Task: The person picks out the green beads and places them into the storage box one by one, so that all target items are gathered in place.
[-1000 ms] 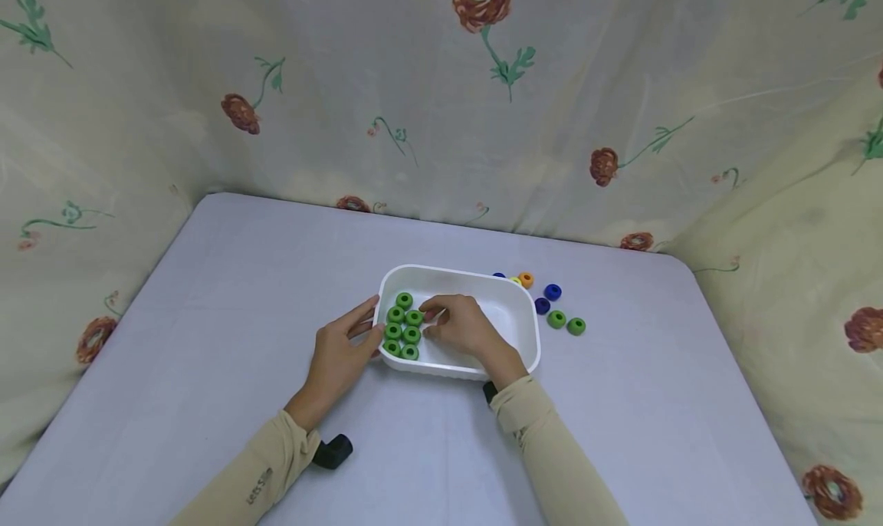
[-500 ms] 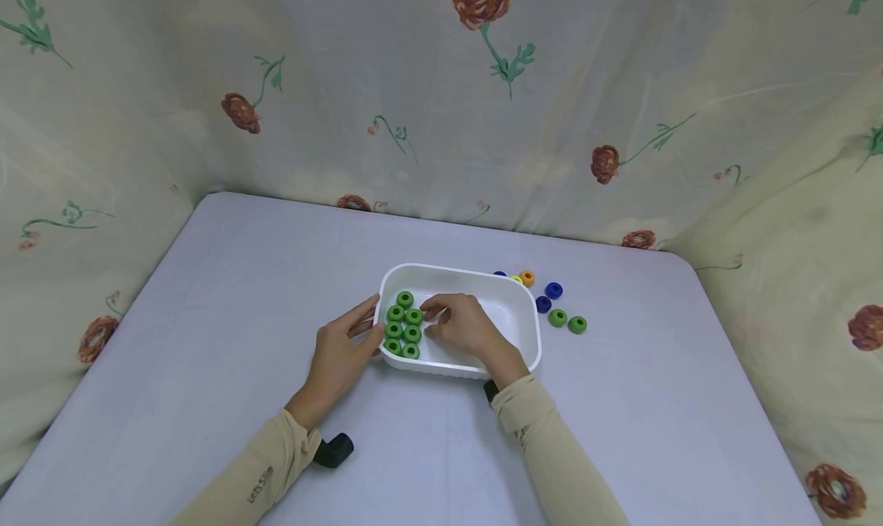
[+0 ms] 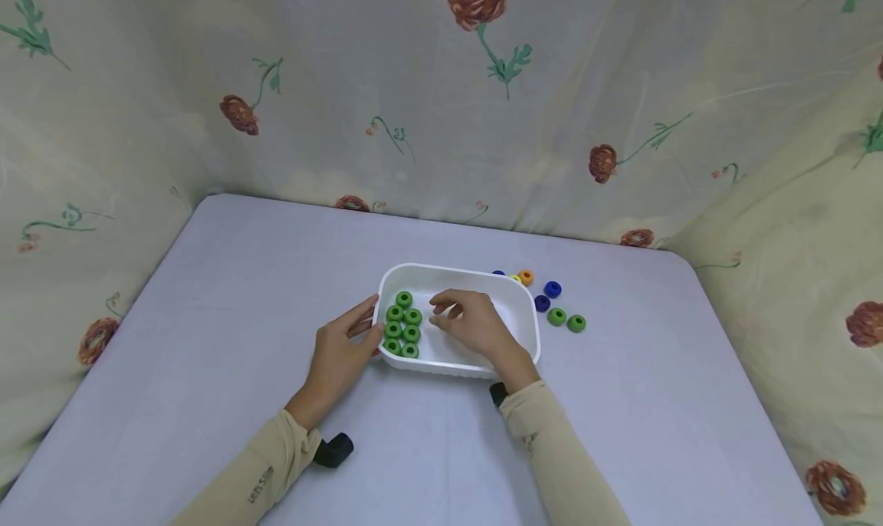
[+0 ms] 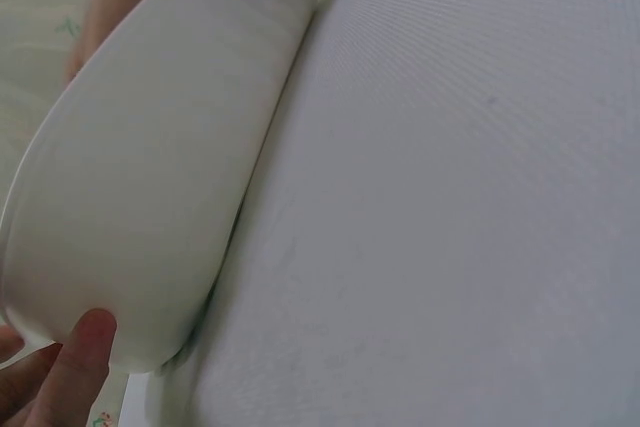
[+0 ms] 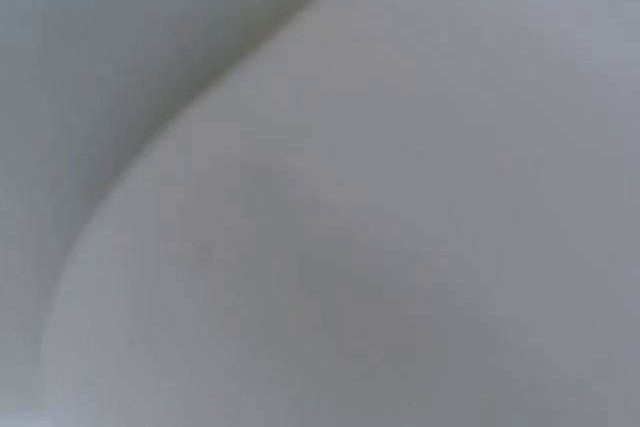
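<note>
A white oblong tray (image 3: 448, 370) lies on the table. Several green beads (image 3: 411, 316) with wide holes are grouped inside its left end in two columns. My left hand (image 3: 341, 357) rests against the outside of that end with fingers extended, the thumb tip at the rim. In the left wrist view, a fingertip (image 4: 95, 332) presses on the tray's outer wall (image 4: 170, 157). Inside the tray, right of the beads, my right hand (image 3: 472, 323) hovers with fingers bent loosely and nothing visible between them. The right wrist view shows only a blurred pale surface.
Beyond the tray's right end lie loose beads: an orange bead (image 3: 526, 277), a partly hidden yellow bead (image 3: 515, 279), blue beads (image 3: 553, 289) and two green beads (image 3: 556, 317). A pale cloth covers the table (image 3: 241, 296). Flowered curtains (image 3: 414, 89) hang behind it.
My right hand has drawn back to the right, away from the green beads, its fingertips now farther from the group. The left hand and tray have stayed put.
</note>
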A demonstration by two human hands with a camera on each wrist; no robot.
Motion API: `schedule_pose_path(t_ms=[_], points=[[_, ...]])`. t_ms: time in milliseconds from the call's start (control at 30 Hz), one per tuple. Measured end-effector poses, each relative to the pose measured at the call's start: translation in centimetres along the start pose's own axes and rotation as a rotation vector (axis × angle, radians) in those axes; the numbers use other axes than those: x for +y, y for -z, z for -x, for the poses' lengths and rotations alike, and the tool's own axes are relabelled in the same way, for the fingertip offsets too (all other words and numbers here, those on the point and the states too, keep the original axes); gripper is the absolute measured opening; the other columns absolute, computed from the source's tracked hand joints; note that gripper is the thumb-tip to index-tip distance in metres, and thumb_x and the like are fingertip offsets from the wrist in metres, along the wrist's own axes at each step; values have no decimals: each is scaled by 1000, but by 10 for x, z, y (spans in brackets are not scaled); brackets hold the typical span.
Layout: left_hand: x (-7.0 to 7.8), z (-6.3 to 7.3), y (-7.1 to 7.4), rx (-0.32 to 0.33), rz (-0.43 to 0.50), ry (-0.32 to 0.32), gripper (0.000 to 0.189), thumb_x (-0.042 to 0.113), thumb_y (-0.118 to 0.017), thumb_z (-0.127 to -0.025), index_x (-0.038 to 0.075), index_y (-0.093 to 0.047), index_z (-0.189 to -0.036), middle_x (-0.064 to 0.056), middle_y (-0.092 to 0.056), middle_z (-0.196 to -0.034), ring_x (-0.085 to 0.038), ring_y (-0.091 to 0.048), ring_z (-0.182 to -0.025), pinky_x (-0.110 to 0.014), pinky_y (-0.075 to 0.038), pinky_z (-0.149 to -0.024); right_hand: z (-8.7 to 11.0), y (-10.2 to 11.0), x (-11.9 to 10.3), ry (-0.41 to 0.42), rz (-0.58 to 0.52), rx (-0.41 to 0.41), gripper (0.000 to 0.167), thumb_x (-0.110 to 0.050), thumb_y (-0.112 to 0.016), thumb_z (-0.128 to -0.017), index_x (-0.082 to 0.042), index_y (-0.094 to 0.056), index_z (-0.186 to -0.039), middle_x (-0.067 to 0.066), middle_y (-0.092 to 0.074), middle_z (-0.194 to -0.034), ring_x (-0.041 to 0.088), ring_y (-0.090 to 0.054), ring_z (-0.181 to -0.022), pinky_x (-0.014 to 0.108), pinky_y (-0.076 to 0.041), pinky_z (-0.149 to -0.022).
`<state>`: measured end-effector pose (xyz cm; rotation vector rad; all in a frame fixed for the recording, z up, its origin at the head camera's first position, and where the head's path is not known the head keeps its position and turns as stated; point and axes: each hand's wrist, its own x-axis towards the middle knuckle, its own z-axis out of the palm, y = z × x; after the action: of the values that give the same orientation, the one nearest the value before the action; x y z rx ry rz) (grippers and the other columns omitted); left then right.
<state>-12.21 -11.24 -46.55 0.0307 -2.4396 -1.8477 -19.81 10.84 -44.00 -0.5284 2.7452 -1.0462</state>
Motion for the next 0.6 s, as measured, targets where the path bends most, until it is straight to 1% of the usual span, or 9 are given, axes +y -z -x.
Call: schedule_pose_path(t_ms=[133, 400, 467, 600], points=[[0, -1, 0, 0, -1, -8, 52, 11, -65, -96, 15, -53, -146, -16, -60, -142, -32, -65, -124, -18, -65, -75, 7, 11, 2, 9, -27, 59, 27, -20, -72, -93, -8, -72, -118, 7, -76, -106, 22, -70, -91, 29, -60, -77], [0, 0, -1, 3, -1, 4, 51, 11, -66, -96, 14, -54, -146, -16, -61, -141, -32, -65, -123, -18, -65, -75, 27, 41, 20, -75, -110, 200, 30, -24, -72, -94, -10, -72, -121, 8, -75, -110, 25, -69, -98, 30, -62, -78], [-1, 0, -1, 3, -5, 6, 51, 11, -66, -96, 14, -53, -146, -16, -61, -141, -32, -65, -124, -18, -65, -75, 33, 49, 26, -92, -122, 241, 30, -23, -71, -95, -9, -71, -121, 9, -75, -112, 27, -69, -99, 29, -61, -78], [0, 0, -1, 7, -14, 15, 51, 11, -65, -96, 15, -53, -146, -16, -61, -141, -32, -65, -124, -18, -65, -74, 44, 62, 40, -163, -127, 336, 27, -22, -71, -95, -8, -72, -119, 12, -74, -112, 23, -66, -96, 20, -54, -75]])
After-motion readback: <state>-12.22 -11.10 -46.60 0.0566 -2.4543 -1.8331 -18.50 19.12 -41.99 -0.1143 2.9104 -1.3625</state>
